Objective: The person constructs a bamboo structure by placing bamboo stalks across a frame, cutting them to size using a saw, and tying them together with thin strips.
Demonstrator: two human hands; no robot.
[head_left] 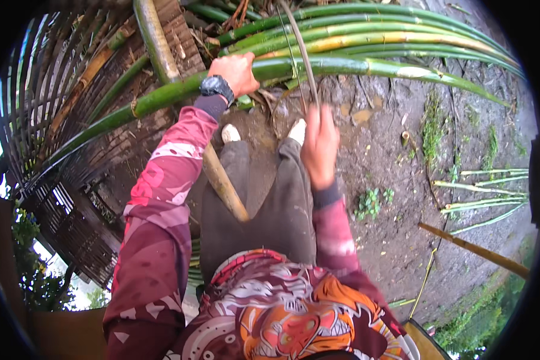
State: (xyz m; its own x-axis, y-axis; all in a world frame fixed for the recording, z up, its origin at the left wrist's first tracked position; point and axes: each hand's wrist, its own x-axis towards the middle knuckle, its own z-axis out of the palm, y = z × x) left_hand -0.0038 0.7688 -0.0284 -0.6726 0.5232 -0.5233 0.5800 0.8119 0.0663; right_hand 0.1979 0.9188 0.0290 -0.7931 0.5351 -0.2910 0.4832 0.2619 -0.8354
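A long green bamboo pole (pixel 162 98) runs across in front of me, bending down toward both sides. My left hand (pixel 235 72), with a dark watch at its wrist, is closed over the pole's middle, its fingers partly hidden. My right hand (pixel 320 147) grips the near end of a bow saw (pixel 306 55) with a curved frame and a thin blade. To the right of my left hand, the blade crosses the pole; whether it has cut in cannot be made out. A thick, yellowish bamboo post (pixel 156 42) slants beneath the pole, its near end between my legs.
Several green bamboo poles (pixel 366 37) lie side by side beyond the saw. Dark slatted bamboo work (pixel 27 90) stands at the left. Thin cut stalks (pixel 486 185) and a brown stick (pixel 474 249) are at the right on muddy ground (pixel 396 162). My white shoes (pixel 230 133) stand below the pole.
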